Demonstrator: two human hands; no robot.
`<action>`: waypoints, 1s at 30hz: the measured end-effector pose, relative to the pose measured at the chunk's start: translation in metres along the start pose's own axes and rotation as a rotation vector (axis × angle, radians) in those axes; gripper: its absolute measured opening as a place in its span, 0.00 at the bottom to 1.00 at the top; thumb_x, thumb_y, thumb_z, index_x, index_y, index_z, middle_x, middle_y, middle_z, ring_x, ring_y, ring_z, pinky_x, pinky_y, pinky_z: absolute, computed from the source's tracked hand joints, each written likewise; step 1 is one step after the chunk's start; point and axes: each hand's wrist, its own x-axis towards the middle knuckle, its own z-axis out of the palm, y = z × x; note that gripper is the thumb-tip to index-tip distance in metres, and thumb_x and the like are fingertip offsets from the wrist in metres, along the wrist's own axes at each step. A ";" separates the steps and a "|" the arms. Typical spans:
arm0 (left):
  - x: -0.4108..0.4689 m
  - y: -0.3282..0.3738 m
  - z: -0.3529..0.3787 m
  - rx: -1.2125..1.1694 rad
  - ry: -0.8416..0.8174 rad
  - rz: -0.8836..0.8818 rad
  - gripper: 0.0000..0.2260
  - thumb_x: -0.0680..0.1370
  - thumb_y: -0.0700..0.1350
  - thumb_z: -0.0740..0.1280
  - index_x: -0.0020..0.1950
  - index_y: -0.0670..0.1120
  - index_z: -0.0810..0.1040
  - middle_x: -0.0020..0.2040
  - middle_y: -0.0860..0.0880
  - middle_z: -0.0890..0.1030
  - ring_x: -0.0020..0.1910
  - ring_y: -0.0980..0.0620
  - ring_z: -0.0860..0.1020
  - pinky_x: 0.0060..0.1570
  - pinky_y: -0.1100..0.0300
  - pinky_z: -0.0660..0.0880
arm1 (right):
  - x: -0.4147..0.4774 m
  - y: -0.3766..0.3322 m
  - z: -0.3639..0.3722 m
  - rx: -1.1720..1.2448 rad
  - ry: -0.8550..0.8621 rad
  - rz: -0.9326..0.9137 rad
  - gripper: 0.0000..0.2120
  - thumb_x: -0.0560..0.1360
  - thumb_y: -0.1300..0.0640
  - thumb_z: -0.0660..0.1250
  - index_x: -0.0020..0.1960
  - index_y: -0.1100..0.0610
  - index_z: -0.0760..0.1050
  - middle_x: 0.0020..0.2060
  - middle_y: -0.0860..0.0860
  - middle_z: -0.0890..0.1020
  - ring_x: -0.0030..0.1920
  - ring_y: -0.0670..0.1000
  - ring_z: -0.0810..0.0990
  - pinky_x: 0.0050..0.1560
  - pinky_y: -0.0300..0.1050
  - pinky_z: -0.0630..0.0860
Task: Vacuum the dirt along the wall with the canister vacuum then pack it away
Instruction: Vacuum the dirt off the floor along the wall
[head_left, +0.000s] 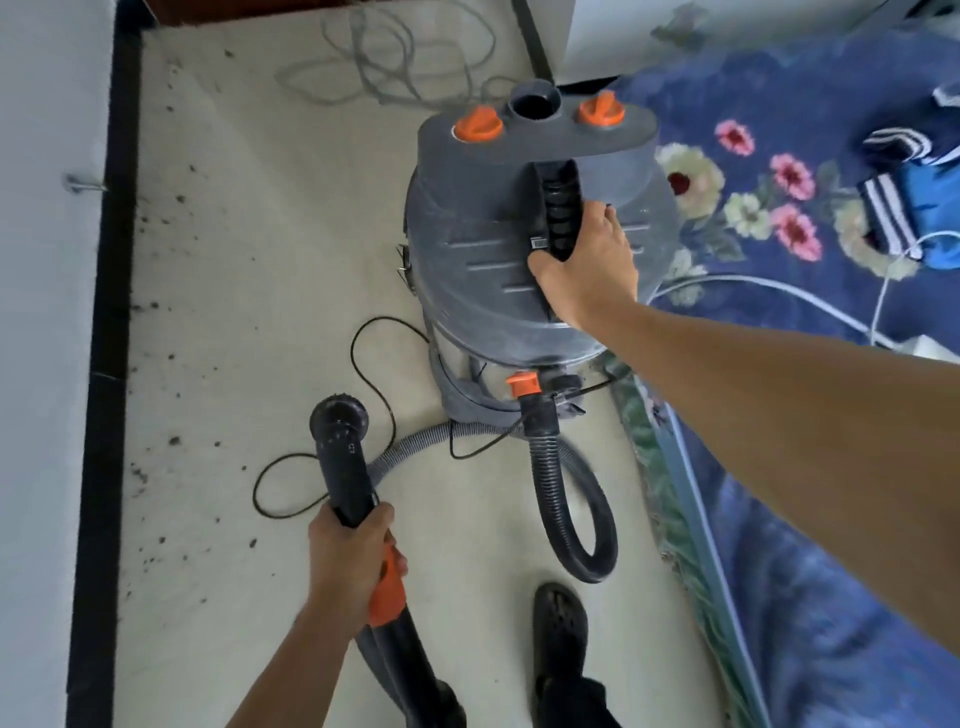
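A grey canister vacuum (483, 244) with two orange knobs stands mid-floor, beside a blue rug. My right hand (587, 265) grips the black handle on its top. My left hand (350, 551) is closed around the black and orange wand (343, 462), whose round nozzle (338, 415) points up toward the wall side. A black ribbed hose (550, 493) loops from the orange inlet at the vacuum's base. Dark dirt crumbs (156, 306) lie scattered along the black skirting (111, 291) at the left wall.
A thin black cord (363, 374) loops on the pale floor near the nozzle. A grey cable tangle (384, 57) lies at the back. The blue floral rug (779, 218) with clothing covers the right. My black shoe (561, 629) stands below the hose.
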 end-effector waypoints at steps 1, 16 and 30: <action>0.007 0.007 0.007 -0.012 0.013 -0.018 0.03 0.74 0.34 0.66 0.45 0.38 0.73 0.28 0.40 0.72 0.22 0.45 0.72 0.28 0.54 0.75 | 0.018 -0.003 -0.001 -0.004 -0.002 -0.005 0.32 0.71 0.47 0.66 0.71 0.58 0.63 0.74 0.55 0.65 0.75 0.56 0.61 0.73 0.57 0.62; 0.026 0.067 0.021 -0.164 0.100 -0.143 0.07 0.74 0.38 0.68 0.41 0.40 0.71 0.26 0.40 0.73 0.25 0.44 0.72 0.37 0.48 0.75 | 0.145 -0.033 -0.002 -0.126 -0.029 -0.102 0.37 0.74 0.43 0.65 0.76 0.59 0.57 0.76 0.59 0.61 0.77 0.59 0.56 0.75 0.56 0.57; -0.025 -0.025 -0.141 -0.664 0.190 -0.374 0.07 0.74 0.38 0.68 0.39 0.43 0.71 0.25 0.46 0.72 0.21 0.50 0.71 0.29 0.58 0.75 | -0.250 -0.025 0.097 0.062 -1.069 0.015 0.36 0.69 0.26 0.62 0.69 0.45 0.70 0.63 0.47 0.79 0.61 0.48 0.77 0.65 0.49 0.71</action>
